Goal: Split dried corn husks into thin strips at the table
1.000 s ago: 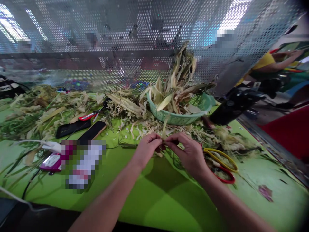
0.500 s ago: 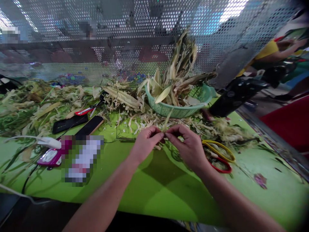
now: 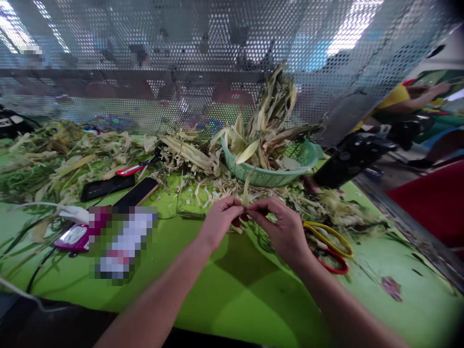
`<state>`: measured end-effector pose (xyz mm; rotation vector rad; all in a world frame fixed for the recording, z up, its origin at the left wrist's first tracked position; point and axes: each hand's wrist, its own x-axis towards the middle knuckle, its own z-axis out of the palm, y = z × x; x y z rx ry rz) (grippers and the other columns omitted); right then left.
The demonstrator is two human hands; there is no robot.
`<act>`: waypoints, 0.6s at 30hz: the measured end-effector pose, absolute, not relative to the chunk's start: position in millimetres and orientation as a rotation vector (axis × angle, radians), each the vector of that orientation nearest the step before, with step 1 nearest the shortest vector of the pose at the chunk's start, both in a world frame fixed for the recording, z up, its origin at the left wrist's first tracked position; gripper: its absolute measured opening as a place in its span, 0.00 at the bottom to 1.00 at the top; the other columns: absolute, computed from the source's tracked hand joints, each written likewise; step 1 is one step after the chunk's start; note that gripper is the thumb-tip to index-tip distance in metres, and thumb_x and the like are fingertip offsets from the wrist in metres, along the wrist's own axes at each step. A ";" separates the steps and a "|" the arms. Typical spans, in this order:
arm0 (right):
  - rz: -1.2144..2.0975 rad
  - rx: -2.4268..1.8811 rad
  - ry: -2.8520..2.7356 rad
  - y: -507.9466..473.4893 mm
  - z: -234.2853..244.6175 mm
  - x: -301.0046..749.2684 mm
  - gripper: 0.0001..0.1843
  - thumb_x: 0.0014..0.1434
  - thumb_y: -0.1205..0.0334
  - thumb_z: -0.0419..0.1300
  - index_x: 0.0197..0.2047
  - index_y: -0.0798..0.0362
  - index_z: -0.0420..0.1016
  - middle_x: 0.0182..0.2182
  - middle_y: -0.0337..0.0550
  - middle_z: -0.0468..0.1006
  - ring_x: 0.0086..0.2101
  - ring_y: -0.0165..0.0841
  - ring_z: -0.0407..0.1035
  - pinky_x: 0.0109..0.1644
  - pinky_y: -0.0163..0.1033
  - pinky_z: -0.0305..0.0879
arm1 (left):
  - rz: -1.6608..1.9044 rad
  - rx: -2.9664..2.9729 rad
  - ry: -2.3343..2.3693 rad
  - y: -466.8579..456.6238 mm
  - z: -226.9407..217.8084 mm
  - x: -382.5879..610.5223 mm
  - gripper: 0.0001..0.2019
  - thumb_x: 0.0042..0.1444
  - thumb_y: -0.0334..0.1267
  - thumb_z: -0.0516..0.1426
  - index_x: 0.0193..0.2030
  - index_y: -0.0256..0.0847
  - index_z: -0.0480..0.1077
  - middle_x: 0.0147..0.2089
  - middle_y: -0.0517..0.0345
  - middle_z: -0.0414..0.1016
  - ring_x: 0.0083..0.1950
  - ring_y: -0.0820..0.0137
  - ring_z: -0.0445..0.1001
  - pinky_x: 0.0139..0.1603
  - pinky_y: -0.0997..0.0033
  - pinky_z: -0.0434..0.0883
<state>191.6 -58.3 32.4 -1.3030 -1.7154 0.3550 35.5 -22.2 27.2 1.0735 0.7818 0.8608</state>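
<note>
A narrow, pale strip of corn husk (image 3: 246,193) stands up between my two hands, its lower end pinched in the fingertips. My left hand (image 3: 222,220) grips it from the left, thumb pressed against the fingers. From the other side my right hand (image 3: 281,224) pinches the same strip, and the fingertips of both hands meet. Just behind them is a green plastic basket (image 3: 266,178) heaped with dry corn husks (image 3: 259,130). Scissors with yellow and red handles (image 3: 331,239) lie close to my right wrist.
Husk scraps (image 3: 203,186) litter the green table (image 3: 217,299). At left are a red cutter (image 3: 130,170), a black phone (image 3: 107,187), a dark block (image 3: 137,193) and a purple power strip (image 3: 74,238) with cables. A perforated metal screen (image 3: 203,58) stands behind; a yellow-sleeved person (image 3: 402,99) is at right.
The view has tilted slightly, so the surroundings sit a little lower. The husk strip now stands more upright and looks wider near my fingertips; both hands keep their pinch.
</note>
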 end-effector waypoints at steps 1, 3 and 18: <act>0.359 -1.307 -1.717 -58.4 32.7 191.1 0.03 0.59 0.61 0.61 0.34 0.50 0.74 0.30 0.41 0.76 0.32 0.34 0.70 0.36 0.39 0.66 | 0.871 1.077 0.787 -22.4 27.1 35.8 0.04 0.54 0.35 0.56 0.29 0.38 0.66 0.28 0.59 0.69 0.29 0.76 0.68 0.31 0.75 0.70; 0.367 -1.314 -1.710 -58.7 33.1 190.0 0.03 0.59 0.62 0.61 0.33 0.51 0.73 0.30 0.41 0.75 0.32 0.34 0.69 0.36 0.38 0.65 | 0.882 1.093 0.803 -22.7 27.3 36.0 0.04 0.53 0.34 0.56 0.29 0.38 0.66 0.28 0.59 0.68 0.30 0.76 0.68 0.31 0.76 0.69; 0.457 -1.248 -1.646 -59.7 30.4 188.9 0.04 0.59 0.61 0.62 0.38 0.51 0.74 0.32 0.41 0.75 0.31 0.32 0.70 0.36 0.37 0.67 | 0.853 1.072 0.777 -24.2 25.3 33.2 0.08 0.55 0.41 0.56 0.30 0.39 0.66 0.27 0.61 0.66 0.29 0.76 0.66 0.34 0.73 0.69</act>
